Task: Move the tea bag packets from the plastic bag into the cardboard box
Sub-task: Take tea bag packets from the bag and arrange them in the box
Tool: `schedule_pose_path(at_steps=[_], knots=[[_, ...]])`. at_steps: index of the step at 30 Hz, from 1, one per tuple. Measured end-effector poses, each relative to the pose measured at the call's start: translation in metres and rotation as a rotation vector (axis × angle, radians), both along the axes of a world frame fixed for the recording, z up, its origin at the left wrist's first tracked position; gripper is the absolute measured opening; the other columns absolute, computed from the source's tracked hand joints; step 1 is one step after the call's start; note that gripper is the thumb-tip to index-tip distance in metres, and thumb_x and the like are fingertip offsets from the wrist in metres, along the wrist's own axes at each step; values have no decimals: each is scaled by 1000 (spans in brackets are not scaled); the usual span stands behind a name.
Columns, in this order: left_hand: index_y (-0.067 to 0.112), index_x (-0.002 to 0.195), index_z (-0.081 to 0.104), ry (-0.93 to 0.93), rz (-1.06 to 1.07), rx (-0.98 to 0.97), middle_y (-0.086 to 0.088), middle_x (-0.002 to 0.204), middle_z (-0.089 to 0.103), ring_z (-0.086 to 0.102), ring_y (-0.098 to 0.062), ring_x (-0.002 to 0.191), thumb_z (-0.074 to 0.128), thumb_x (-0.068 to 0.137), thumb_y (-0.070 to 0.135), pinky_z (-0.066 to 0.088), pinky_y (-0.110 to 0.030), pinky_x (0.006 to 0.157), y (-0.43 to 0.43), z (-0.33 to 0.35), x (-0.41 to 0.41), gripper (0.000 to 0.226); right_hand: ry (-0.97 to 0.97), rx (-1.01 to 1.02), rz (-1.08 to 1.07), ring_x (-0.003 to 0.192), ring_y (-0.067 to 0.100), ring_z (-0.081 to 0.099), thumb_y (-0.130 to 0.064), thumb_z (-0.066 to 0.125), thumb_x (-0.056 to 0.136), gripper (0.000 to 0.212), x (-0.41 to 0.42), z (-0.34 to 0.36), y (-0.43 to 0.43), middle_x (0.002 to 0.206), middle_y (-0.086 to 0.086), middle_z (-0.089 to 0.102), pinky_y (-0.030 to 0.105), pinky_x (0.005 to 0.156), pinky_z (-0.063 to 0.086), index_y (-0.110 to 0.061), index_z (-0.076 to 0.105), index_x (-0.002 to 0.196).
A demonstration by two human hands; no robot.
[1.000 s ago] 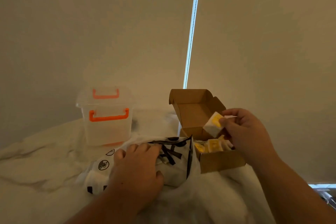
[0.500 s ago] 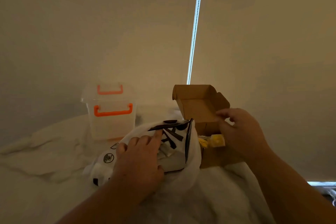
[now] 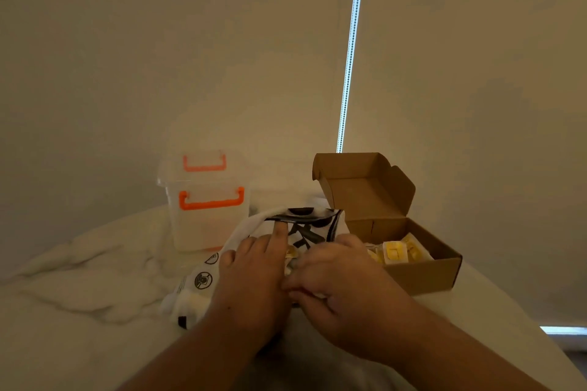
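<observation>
– cardboard box (image 3: 422,276) stands open on the right, lid (image 3: 359,187) tipped back, yellow packets (image 3: 397,252) already lying inside. which step is this?
– a fetch, i'd judge. both hands are at the bag (image 3: 203,279), which lies on the white cloth (image 3: 79,279) just beside the box, on its left.
– what is the left hand (image 3: 254,276) doing?
– it rests flat on the bag, fingers mostly straight. its forefinger (image 3: 279,232) stretches up to the dark-printed rim and seems to prop the mouth open. it grips nothing.
– and the right hand (image 3: 336,282)?
– it is at the mouth, touching the left hand, fingers curled inward. whether they pinch a packet i cannot tell, because the fingertips are hidden behind the knuckles.
– is anything left in the bag?
– one yellow corner (image 3: 290,253) shows between the two hands, inside the mouth. how many more lie deeper is hidden.
– so what does the next move call for?
– probably closing finger and thumb on that packet and drawing it out without dragging the limp bag along. the left hand's weight on the plastic matters for that. then the packet goes rightward over the box's near wall and is let fall among the others.
– and the clear tub (image 3: 206,225) with orange handles?
– it stands behind the bag, with no part in this that i can see.
</observation>
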State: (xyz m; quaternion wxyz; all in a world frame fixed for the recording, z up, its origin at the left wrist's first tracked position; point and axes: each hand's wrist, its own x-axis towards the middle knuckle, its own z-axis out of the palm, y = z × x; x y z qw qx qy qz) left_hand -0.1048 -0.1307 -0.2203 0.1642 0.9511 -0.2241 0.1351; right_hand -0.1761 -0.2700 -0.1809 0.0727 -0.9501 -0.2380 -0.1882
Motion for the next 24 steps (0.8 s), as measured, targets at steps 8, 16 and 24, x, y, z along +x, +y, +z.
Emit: schedule_pose_path(at_steps=[8, 16, 24], knots=[[36, 147, 17, -49, -45, -24, 14, 150, 30, 18, -11, 141, 49, 93, 40, 9, -37, 114, -10, -7, -2, 62, 376, -219, -518, 130, 18, 44, -36, 42, 99, 30, 15, -6, -16, 129, -5, 56, 62, 113, -4, -32, 62, 121], [23, 137, 44, -45, 18, 639, -5, 141, 41, 31, -30, 131, 53, 90, 40, 19, -50, 108, -39, 5, -5, 51, 463, -515, -478, 143, 36, 19, -53, 38, 97, 49, 10, -20, -20, 146, 10, 43, 73, 104, -13, -27, 49, 137], [27, 124, 57, 11, 50, 644, -4, 130, 56, 48, -26, 120, 56, 91, 37, 40, -50, 101, -78, 8, 27, 35, 479, -464, -456, 145, 38, 15, -51, 40, 97, 52, 7, -20, -24, 150, 13, 37, 71, 107, -11, -24, 45, 141]])
